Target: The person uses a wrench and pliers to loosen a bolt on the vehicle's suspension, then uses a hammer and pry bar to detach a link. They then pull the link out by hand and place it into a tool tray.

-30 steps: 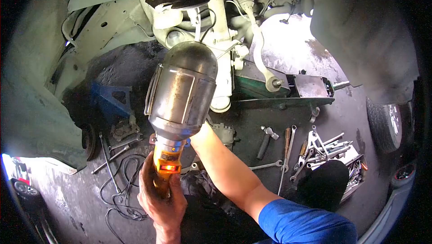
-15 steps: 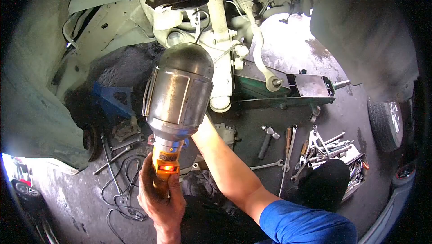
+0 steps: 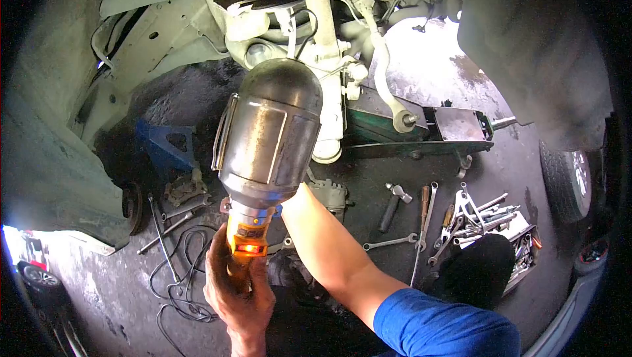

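A work lamp [image 3: 268,143] with a dark metal guard and an orange handle fills the middle of the view, its rounded end pointing up. My left hand [image 3: 242,298] is closed around the handle, just below a glowing red-orange switch. My right forearm reaches up behind the lamp; the lamp hides the right hand, so its fingers do not show. Behind the lamp hang brightly lit suspension parts, with a strut-like tube [image 3: 332,107] and a tie rod [image 3: 388,90] to its right.
A green floor jack [image 3: 388,134] stands under the suspension, and a blue jack stand [image 3: 170,146] is at left. A hammer [image 3: 394,209], a wrench [image 3: 388,242] and a box of tools [image 3: 523,261] lie at right. A cable [image 3: 172,291] coils at lower left.
The lamp and my left hand have shifted slightly to the right. My right forearm stays behind the lamp, with the hand still hidden.
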{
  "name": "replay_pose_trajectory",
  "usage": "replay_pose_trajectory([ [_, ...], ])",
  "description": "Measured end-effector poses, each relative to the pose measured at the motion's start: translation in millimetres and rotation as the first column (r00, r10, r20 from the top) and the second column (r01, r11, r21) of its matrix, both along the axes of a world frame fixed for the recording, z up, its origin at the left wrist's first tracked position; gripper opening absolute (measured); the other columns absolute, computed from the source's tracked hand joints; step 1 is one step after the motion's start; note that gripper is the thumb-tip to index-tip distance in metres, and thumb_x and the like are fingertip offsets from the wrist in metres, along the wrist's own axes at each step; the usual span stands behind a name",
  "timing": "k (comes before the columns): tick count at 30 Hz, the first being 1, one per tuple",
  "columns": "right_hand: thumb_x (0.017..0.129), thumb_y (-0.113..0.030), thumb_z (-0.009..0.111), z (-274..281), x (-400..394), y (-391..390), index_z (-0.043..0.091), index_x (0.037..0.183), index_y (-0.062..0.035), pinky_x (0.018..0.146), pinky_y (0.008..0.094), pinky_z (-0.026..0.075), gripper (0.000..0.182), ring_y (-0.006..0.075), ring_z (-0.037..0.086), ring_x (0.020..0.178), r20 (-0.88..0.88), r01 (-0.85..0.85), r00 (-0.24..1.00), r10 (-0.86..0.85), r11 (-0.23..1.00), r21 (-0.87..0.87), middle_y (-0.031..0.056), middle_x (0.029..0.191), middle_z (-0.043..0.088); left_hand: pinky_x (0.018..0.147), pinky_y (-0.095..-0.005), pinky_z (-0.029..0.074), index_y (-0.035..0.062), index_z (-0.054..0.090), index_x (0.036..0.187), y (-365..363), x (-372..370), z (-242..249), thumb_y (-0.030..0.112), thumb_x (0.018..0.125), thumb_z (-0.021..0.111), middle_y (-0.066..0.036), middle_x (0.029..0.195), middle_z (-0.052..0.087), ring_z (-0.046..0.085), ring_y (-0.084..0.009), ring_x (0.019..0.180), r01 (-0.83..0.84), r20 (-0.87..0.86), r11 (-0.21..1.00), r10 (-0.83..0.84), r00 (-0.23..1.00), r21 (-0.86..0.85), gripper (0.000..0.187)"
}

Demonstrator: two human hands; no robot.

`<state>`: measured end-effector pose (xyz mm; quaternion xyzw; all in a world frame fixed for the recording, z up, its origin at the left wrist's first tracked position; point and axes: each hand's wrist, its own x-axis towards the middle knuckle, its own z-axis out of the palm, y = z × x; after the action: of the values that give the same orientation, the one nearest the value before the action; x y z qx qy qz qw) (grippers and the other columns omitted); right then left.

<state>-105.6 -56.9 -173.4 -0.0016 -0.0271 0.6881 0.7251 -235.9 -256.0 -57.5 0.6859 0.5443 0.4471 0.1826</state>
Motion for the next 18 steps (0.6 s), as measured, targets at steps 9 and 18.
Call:
replay_pose_trajectory([
  [9, 0.102, -0.049, 0.041, -3, 2, 0, 0.063, 0.116, -0.0064, 0.083, 0.0402, 0.058, 0.050, 0.0239, 0.067, 0.092, 0.009, 0.005, 1.000, -0.005, 1.000, -0.017, 0.0118, 0.107, 0.069, 0.091, -0.0388, 0.053, -0.0047, 0.055, 0.129, 3, -5, 1, 0.020, 0.087, 0.072, -0.021, 0.116, 0.067, 0.069, -0.0330, 0.104, -0.038, -0.089, 0.995, 0.046, 0.995, 0.089, 0.052],
  [18, 0.102, -0.050, 0.041, -4, 7, 6, 0.063, 0.116, -0.0066, 0.083, 0.0404, 0.058, 0.050, 0.0239, 0.067, 0.092, 0.005, 0.003, 1.000, -0.002, 1.000, -0.020, 0.0119, 0.107, 0.069, 0.090, -0.0385, 0.053, -0.0026, 0.056, 0.130, 11, 1, -6, 0.019, 0.087, 0.072, -0.021, 0.116, 0.067, 0.069, -0.0324, 0.104, -0.002, -0.047, 0.997, 0.005, 0.999, 0.079, 0.050],
])
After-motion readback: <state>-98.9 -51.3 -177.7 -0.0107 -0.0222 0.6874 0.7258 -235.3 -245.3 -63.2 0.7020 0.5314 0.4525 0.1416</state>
